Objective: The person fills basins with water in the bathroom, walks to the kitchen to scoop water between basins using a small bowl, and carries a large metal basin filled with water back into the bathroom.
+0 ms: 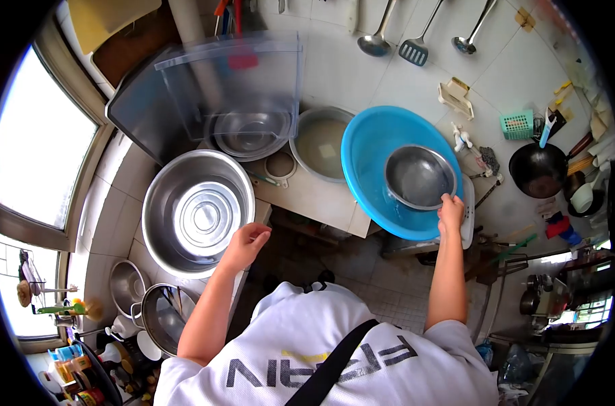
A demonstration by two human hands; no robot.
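Observation:
My right hand point(451, 212) is closed on the near rim of a small steel bowl point(421, 177). That bowl is tilted inside a large blue plastic tub point(365, 159), over what looks like water. My left hand point(244, 246) is beside the right rim of a large, shiny steel basin point(160, 216). Its fingers are loosely bent, and I see nothing held in them. Behind the basin, a clear plastic bin point(253, 71) stands over a steel bowl point(250, 139). A steel pot point(326, 145) with cloudy liquid and a pale piece in it sits left of the tub.
A ladle point(375, 44), a slotted turner point(414, 51) and another ladle hang on the tiled wall. A wok point(537, 169) hangs at right. A small bowl point(126, 287) and a handled pot point(162, 311) are at lower left, near a window point(43, 135). A counter edge point(355, 220) runs ahead.

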